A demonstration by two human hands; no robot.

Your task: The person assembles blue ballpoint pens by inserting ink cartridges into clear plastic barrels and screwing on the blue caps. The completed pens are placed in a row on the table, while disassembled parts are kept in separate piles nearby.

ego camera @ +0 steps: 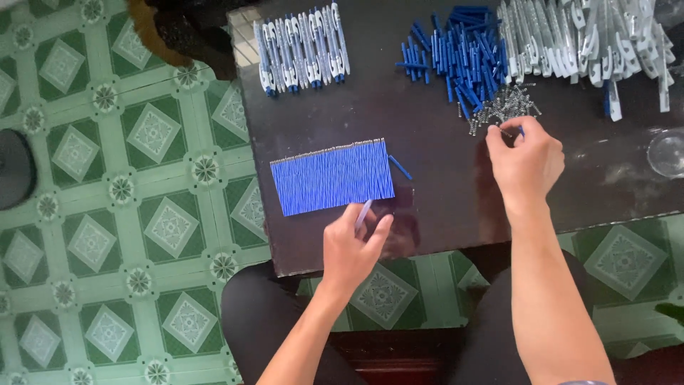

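Observation:
My left hand (353,249) is near the front edge of a dark low table (442,192) and pinches one thin blue pen refill (363,214) that points up toward a neat row of blue refills (332,177). My right hand (526,158) is further right, fingertips pinched on a small blue piece (519,131) at the edge of a heap of small metal springs (504,105). Just beyond the springs lies a pile of short blue tubes (456,50).
A row of assembled white and blue pens (302,44) lies at the back left of the table. A heap of white pen bodies (591,36) fills the back right. A clear glass dish (667,152) stands at the right edge. Green patterned floor tiles (121,192) surround the table.

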